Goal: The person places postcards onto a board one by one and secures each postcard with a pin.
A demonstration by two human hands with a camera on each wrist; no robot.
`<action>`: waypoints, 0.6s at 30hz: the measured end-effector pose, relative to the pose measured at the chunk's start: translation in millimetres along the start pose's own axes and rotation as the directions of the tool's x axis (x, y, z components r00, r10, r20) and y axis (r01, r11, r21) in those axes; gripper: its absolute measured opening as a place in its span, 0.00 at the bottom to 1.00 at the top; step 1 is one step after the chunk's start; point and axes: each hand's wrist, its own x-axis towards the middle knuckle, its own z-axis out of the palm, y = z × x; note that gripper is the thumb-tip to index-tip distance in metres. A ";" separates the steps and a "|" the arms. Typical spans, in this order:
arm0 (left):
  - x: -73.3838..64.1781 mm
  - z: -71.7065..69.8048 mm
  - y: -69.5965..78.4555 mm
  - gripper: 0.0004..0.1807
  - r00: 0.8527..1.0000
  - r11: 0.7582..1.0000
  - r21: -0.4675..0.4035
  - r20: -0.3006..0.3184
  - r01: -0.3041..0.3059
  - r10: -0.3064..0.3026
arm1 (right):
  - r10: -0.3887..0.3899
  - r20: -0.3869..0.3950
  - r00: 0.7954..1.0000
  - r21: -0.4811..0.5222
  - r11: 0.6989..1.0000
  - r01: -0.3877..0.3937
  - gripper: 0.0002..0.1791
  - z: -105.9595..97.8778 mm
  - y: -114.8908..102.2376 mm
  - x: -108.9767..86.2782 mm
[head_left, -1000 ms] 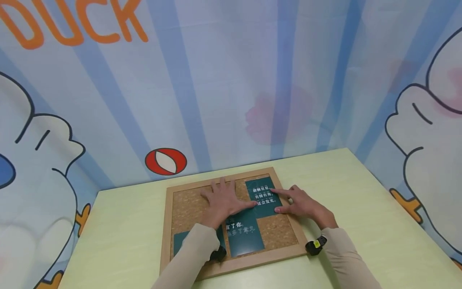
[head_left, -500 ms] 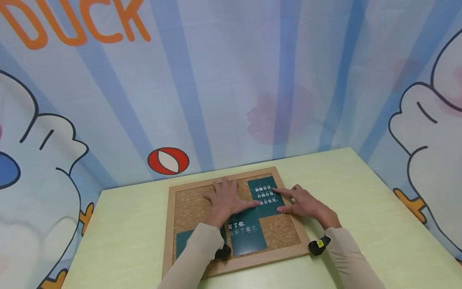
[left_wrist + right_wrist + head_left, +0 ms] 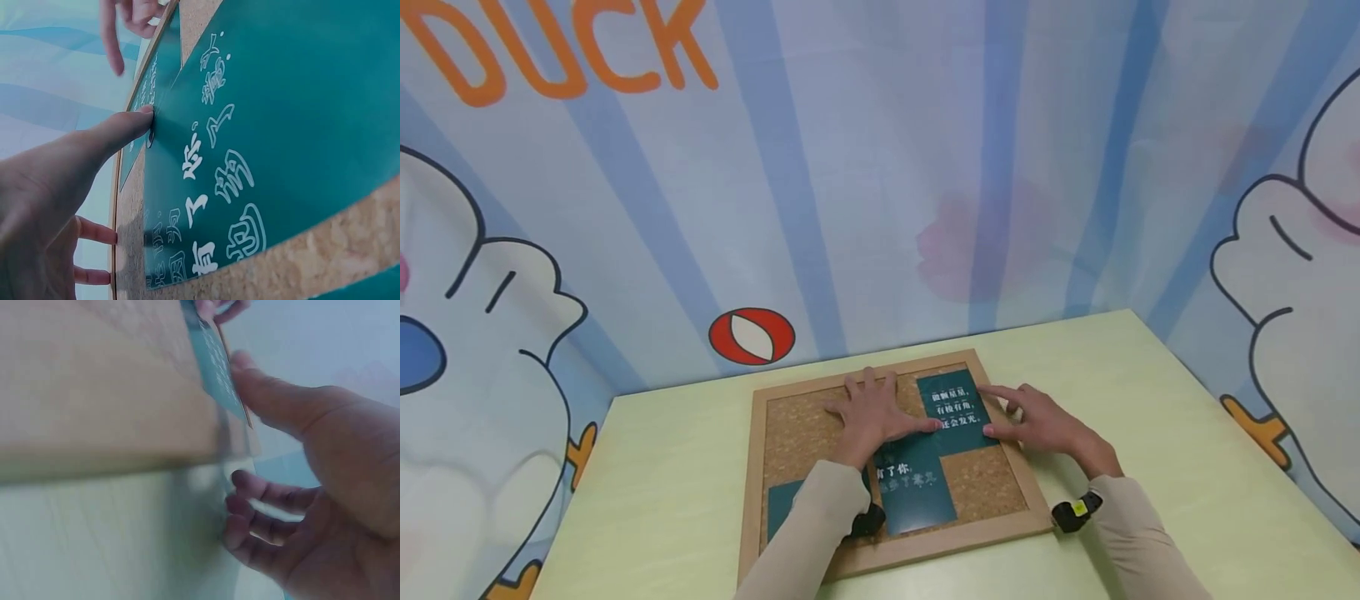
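Observation:
A wood-framed corkboard (image 3: 970, 535) lies on the table with dark green cards bearing white Chinese characters. My left hand (image 3: 871, 418) is spread over the board, its thumb pressing near the left edge of the upper right card (image 3: 951, 387). In the left wrist view that thumb tip (image 3: 147, 111) rests where this card meets the lower middle card (image 3: 300, 125). Along the upper right card's right edge is my right hand (image 3: 1047, 423), thumb and index finger apart. The right wrist view shows its thumb (image 3: 247, 372) close by the card (image 3: 212, 369) and the other fingers loosely bent.
A further green card (image 3: 780, 504) lies at the board's lower left, partly under the left sleeve (image 3: 823, 508). The pale yellow table (image 3: 1187, 433) extends around the board. Behind it hangs a blue striped cloth (image 3: 880, 208) with cartoon ducks.
My right hand has drawn slightly right, its index fingertip leaving the card's lettering for the edge. The left hand stays in place on the board. The whole view shifts slightly.

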 end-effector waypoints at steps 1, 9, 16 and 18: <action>0.1 0.2 -0.1 0.63 1.000 1.000 -0.004 0.002 -0.001 0.001 | -0.011 -0.032 0.999 -0.013 1.000 0.011 0.38 -2.7 2.1 -0.9; 2.3 -3.4 -3.1 0.64 1.000 1.000 -0.004 0.006 0.003 -0.003 | 0.022 -0.300 0.954 -0.096 0.994 -0.053 0.23 -18.4 16.8 -1.8; 2.4 -3.6 -0.5 0.62 0.999 1.000 -0.018 0.035 0.014 -0.014 | 0.064 -0.340 0.938 -0.070 0.993 -0.093 0.11 -11.2 30.6 -2.6; 3.8 -1.9 0.0 0.62 0.999 1.000 -0.020 0.043 0.015 -0.014 | 0.073 -0.343 0.936 -0.067 0.993 -0.102 0.08 -8.4 34.0 -4.1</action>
